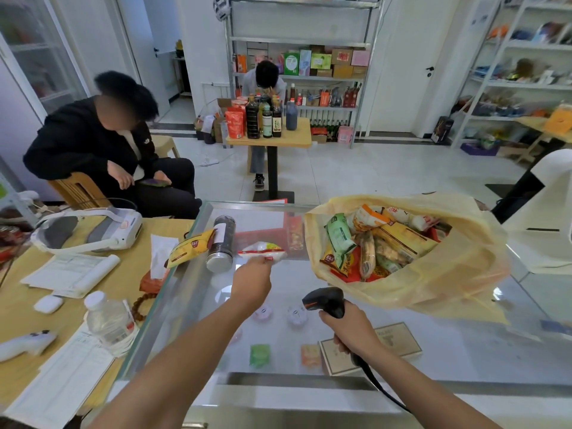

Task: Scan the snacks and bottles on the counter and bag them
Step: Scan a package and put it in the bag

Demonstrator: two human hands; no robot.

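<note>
On the glass counter, my left hand pinches the near edge of a white snack packet with red trim. My right hand grips the handle of a black barcode scanner, whose head points toward the packet. A dark bottle with a silver cap lies on its side at the counter's left edge, and a yellow snack packet leans against it. To the right, an open yellow plastic bag holds several snack packets.
A wooden desk on the left carries a water bottle, papers, an earbud case and a white headset. One person sits behind it on a chair; another sits at a small table with bottles. A white machine stands at the right.
</note>
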